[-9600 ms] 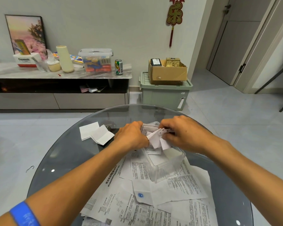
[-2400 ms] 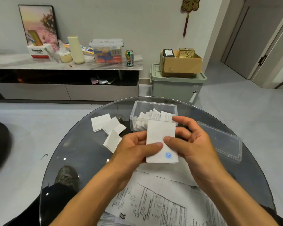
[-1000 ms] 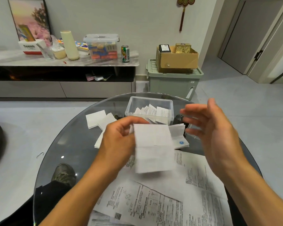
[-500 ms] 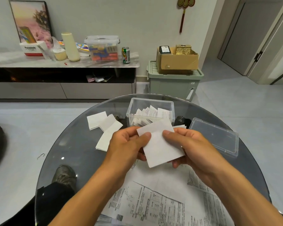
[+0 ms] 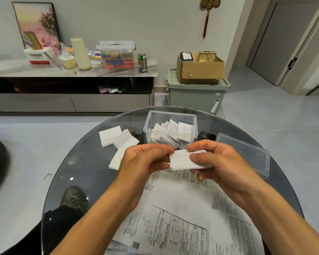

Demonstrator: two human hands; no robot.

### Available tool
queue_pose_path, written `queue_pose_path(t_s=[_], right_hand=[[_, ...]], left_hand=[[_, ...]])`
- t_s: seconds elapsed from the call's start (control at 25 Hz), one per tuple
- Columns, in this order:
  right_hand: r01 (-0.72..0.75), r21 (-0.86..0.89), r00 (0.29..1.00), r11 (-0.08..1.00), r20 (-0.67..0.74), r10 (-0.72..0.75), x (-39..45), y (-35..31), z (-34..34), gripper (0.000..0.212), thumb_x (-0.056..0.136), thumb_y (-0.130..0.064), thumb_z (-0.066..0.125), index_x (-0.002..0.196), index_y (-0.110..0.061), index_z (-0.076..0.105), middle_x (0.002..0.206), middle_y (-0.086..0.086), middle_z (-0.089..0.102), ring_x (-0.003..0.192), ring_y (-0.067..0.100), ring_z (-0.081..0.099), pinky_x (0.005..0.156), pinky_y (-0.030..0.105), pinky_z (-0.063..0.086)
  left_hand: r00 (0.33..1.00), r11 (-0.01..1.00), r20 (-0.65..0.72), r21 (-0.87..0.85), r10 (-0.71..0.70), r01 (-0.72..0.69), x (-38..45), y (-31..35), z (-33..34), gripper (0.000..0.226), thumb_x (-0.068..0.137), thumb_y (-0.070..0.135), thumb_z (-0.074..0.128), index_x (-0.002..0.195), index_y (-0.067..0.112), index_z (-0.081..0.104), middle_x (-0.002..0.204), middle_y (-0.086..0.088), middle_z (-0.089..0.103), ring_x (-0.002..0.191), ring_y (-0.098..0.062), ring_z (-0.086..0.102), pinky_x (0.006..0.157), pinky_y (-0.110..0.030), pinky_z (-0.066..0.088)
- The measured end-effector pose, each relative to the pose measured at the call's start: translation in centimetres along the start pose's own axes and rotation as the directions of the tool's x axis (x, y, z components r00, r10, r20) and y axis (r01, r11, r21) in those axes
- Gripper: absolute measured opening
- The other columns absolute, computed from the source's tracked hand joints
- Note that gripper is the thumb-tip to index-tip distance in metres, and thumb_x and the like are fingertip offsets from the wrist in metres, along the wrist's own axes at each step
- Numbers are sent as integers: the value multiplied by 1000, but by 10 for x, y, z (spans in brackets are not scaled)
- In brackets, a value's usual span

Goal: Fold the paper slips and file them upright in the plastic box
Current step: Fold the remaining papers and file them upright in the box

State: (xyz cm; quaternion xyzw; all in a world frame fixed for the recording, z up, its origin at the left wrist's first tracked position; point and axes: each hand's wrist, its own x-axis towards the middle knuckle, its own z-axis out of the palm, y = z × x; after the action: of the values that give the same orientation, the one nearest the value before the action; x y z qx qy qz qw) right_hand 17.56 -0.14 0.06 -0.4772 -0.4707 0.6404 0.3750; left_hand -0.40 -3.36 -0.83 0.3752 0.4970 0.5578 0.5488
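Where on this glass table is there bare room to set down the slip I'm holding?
Bare glass lies along the left rim, beside the folded slips, and between the plastic box and the lid. The near half is crowded with printed sheets.

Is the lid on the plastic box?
No, the lid lies on the glass table beside the open plastic box.

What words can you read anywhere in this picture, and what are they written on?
"Panasonic": on the white and red box on the sideboard.
Printed sheets on the glass table: text and a barcode, too small to read.
Folded slips in the plastic box: print too small.
Green can: label too blurred.
Red wall ornament: cut off, unreadable.
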Motion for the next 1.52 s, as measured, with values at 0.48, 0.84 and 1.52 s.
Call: queue_pose_path(t_s=[0.48, 0.84, 1.52], right_hand=[[37, -940, 870, 339, -136, -474, 2, 9, -13, 12, 92, -35, 62, 94, -31, 74, 110, -8, 49, 104, 16, 43, 81, 33, 39], [123, -820, 866, 559, -187, -465, -3, -3, -16, 14, 91, -29, 65, 79, -28, 73, 78, -20, 64, 72, 5, 61, 64, 27, 45], [64, -106, 995, 992, -71, -72, 0, 3, -4, 25, 91, 3, 54, 84, -9, 75, 89, 25, 73, 62, 25, 60, 46, 28, 46]], left_hand=[[821, 108, 563, 826, -98, -553, -6, -22, -7, 41, 90, 43, 60, 130, 37, 56, 136, 19, 56, 124, -6, 50, 101, -27, 43], [816, 57, 569, 822, -102, -566, -6, -19, -12, 36, 89, 27, 57, 124, 35, 57, 116, 12, 66, 104, -12, 58, 83, -30, 50], [998, 993, -45, 107, -46, 50, -2, 4, -4, 35, 90, -4, 50, 74, 13, 76, 71, -10, 71, 54, -19, 64, 49, -28, 55]])
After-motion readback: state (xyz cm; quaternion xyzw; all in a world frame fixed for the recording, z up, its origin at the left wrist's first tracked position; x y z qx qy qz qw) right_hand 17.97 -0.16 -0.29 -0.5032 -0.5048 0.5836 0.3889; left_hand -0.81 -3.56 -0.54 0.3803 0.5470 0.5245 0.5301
